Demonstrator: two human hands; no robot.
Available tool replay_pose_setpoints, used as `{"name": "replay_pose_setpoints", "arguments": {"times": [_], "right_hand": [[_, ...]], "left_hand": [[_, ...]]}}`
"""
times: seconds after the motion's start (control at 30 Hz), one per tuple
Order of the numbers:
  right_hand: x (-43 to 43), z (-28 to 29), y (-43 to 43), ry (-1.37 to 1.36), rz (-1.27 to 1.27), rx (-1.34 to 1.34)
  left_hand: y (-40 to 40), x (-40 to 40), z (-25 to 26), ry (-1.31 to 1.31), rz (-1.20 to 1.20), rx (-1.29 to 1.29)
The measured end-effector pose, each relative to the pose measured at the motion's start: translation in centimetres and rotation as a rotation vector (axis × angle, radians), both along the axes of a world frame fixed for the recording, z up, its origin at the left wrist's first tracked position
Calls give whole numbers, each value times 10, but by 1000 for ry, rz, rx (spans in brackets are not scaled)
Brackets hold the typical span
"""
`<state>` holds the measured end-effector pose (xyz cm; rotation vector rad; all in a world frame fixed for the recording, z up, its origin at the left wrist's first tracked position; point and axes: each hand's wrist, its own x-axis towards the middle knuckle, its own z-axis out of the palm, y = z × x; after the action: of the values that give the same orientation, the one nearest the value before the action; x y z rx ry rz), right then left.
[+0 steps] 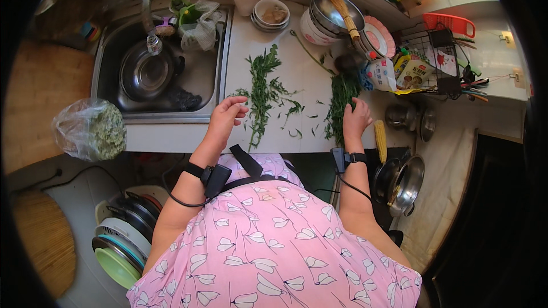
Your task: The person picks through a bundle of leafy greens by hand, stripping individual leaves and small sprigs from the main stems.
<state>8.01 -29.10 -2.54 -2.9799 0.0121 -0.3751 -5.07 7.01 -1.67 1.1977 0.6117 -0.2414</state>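
Observation:
My left hand (228, 118) hovers by the sink's right edge, fingers loosely curled and apart, with nothing in it. Just right of it, leafy green stems (260, 94) lie in a loose upright pile on the white counter (295, 140). My right hand (357, 119) is at the right edge of a second, denser bunch of greens (338, 113). Its fingertips touch the leaves; whether they grip any is hidden. Loose leaves (295, 133) are scattered between the two piles. A long bare stem (310, 53) reaches up and left from the right bunch.
Left is a steel sink (205, 72) with a pan (147, 70) under the faucet (147, 4). A bagged green mass (105, 130) overhangs the counter edge. Stacked bowls (319, 25), seasoning packets (381, 75) and a wire rack (441, 60) crowd the right back. A corncob (380, 141) lies near my right wrist.

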Motion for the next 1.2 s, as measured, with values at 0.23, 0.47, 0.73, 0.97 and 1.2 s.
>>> {"name": "replay_pose_setpoints", "arguments": {"times": [0.23,0.47,0.73,0.97,1.2], "right_hand": [[26,-22,53,152,211,248],[-5,-48,126,446,414,488],[-37,-40,197,707,365,216],[-34,-53,183,715,294,380],[-32,-25,153,805,233,888]], "left_hand": [[6,-3,2,-15,69,11],[10,-9,-4,32,125,12],[7,-8,-7,41,136,-13],[0,-7,-17,44,93,-41],[-10,-2,-26,47,41,-89]]}}
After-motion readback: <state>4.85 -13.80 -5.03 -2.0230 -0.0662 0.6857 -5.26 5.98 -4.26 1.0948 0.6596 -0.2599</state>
